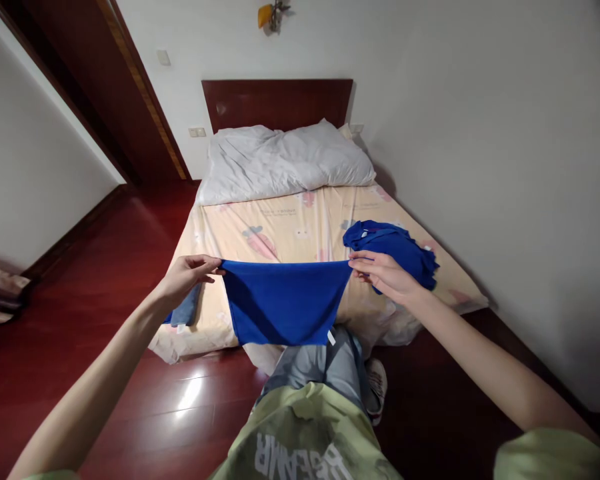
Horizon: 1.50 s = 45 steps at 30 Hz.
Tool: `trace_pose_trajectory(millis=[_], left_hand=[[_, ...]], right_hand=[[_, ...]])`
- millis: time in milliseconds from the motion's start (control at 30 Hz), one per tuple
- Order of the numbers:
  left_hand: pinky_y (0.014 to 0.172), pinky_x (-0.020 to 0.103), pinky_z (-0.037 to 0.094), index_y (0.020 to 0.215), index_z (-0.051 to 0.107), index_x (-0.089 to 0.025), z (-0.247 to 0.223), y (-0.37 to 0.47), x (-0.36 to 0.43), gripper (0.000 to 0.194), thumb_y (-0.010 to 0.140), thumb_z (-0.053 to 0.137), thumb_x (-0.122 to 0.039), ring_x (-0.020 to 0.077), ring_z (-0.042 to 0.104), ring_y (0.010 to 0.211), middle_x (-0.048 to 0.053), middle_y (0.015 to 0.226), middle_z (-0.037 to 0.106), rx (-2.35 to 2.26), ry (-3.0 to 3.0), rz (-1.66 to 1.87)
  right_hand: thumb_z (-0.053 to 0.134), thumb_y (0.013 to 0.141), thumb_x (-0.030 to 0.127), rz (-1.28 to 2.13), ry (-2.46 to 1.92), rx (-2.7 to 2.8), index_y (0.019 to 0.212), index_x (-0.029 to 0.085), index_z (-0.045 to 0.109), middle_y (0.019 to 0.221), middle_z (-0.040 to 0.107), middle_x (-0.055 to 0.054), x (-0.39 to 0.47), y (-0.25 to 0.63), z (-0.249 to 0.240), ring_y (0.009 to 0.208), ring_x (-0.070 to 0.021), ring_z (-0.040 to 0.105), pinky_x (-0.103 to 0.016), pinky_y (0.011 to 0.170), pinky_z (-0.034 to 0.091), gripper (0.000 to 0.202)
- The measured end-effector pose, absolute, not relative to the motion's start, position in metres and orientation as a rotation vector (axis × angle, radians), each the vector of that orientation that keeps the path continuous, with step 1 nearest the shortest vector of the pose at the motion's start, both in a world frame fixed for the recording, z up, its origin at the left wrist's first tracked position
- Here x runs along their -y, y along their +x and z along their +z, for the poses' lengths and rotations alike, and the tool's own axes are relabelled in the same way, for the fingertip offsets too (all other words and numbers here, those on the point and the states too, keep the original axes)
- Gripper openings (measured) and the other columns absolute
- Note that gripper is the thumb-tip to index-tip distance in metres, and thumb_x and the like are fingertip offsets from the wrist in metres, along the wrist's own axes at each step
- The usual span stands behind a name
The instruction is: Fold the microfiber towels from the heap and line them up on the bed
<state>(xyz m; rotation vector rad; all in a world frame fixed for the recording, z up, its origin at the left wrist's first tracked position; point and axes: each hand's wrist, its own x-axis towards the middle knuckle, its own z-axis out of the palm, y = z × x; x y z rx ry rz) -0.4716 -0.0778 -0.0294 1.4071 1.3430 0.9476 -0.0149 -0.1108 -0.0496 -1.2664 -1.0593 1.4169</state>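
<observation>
A blue cloth (285, 300) hangs stretched between my two hands in front of the bed's near edge, with a small white tag at its lower right. My left hand (195, 270) pinches its upper left corner, and my right hand (380, 270) pinches the upper right one. Beyond my right hand, a crumpled heap of blue cloth (400, 247) lies on the bed. Partly hidden by my left hand and forearm, a grey-blue folded cloth (185, 310) rests at the bed's near left, with some bright blue beside it.
The bed (280, 233) has a patterned peach sheet, a white quilt (285, 160) at its far end and a dark red headboard (280, 103). A wall (480, 167) runs along the right. Striped fabric (0, 293) shows at the far left.
</observation>
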Motion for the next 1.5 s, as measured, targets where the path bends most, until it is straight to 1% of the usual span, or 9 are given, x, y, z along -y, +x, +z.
trace_pose_trajectory(millis=[300,400,600,733,900,1000,1133,1333,1500], left_hand=[[0.079,0.040,0.061,0.078,0.075,-0.012,-0.071,-0.466,-0.025,0.055,0.050,0.092,-0.057,0.0254,0.071,0.081,0.014,0.081,0.074,-1.328,1.246,1.199],[0.082,0.039,0.061,0.084,0.074,-0.010,-0.061,-0.459,-0.056,0.053,0.059,0.089,-0.054,0.0233,0.071,0.082,0.012,0.081,0.073,-1.308,1.283,1.407],[0.078,0.036,0.062,0.099,0.074,-0.011,-0.046,-0.466,-0.055,0.053,0.075,0.077,-0.058,0.0249,0.071,0.095,0.012,0.103,0.070,-1.339,1.520,1.667],[0.084,0.035,0.061,0.092,0.075,-0.015,-0.118,-0.479,-0.022,0.043,0.078,0.073,-0.056,0.0248,0.068,0.102,0.012,0.113,0.069,-1.458,1.622,1.522],[0.080,0.037,0.056,0.076,0.073,-0.016,-0.268,-0.466,0.037,0.028,0.071,0.072,-0.044,0.0304,0.067,0.102,0.013,0.098,0.072,-1.826,1.394,1.036],[0.082,0.037,0.054,0.062,0.069,-0.017,-0.321,-0.451,0.065,0.024,0.067,0.071,-0.040,0.0314,0.067,0.099,0.011,0.083,0.070,-1.891,1.328,0.867],[0.080,0.035,0.053,0.065,0.070,-0.017,-0.338,-0.444,0.076,0.030,0.069,0.068,-0.046,0.0300,0.065,0.100,0.010,0.084,0.067,-1.940,1.290,0.902],[0.079,0.036,0.053,0.072,0.070,-0.018,-0.345,-0.451,0.079,0.030,0.075,0.065,-0.047,0.0277,0.063,0.092,0.010,0.087,0.064,-1.938,1.284,0.929],[0.088,0.036,0.052,0.082,0.070,-0.018,-0.365,-0.460,0.096,0.031,0.079,0.061,-0.047,0.0257,0.060,0.099,0.010,0.103,0.060,-1.891,1.257,1.025]], right_hand=[[0.093,0.061,0.027,1.250,-1.268,0.988,0.090,0.018,0.068,0.078,0.072,-0.003,-0.007,-0.054,-0.083,0.064,-0.0137,0.068,-0.024,0.060,0.057,0.039],[0.094,0.059,0.036,1.058,-1.157,1.055,0.094,0.019,0.065,0.081,0.072,-0.001,-0.039,-0.065,-0.075,0.068,-0.0136,0.068,-0.025,0.065,0.057,0.048],[0.088,0.065,0.050,0.804,-0.951,1.255,0.101,0.022,0.065,0.089,0.071,-0.003,-0.047,-0.062,-0.071,0.079,-0.0173,0.069,-0.029,0.071,0.058,0.051],[0.084,0.068,0.048,0.868,-1.063,1.379,0.103,0.020,0.066,0.091,0.072,-0.004,-0.024,-0.057,-0.136,0.081,-0.0175,0.068,-0.030,0.076,0.056,0.047],[0.080,0.065,0.035,1.038,-1.438,1.369,0.088,0.021,0.062,0.076,0.068,0.000,0.025,-0.081,-0.276,0.071,-0.0184,0.065,-0.033,0.072,0.054,0.032],[0.077,0.066,0.026,1.100,-1.675,1.316,0.085,0.025,0.059,0.064,0.064,0.003,0.052,-0.097,-0.335,0.068,-0.0209,0.065,-0.035,0.072,0.054,0.026],[0.069,0.074,0.026,0.948,-1.798,1.340,0.096,0.022,0.059,0.070,0.067,-0.001,0.064,-0.103,-0.363,0.076,-0.0251,0.069,-0.039,0.080,0.054,0.024],[0.058,0.082,0.023,0.878,-1.780,1.401,0.113,0.021,0.056,0.077,0.072,-0.003,0.069,-0.098,-0.362,0.082,-0.0251,0.070,-0.038,0.086,0.052,0.031],[0.054,0.084,0.025,0.815,-1.770,1.449,0.109,0.022,0.056,0.081,0.072,-0.004,0.080,-0.097,-0.361,0.082,-0.0243,0.070,-0.035,0.084,0.051,0.026]])
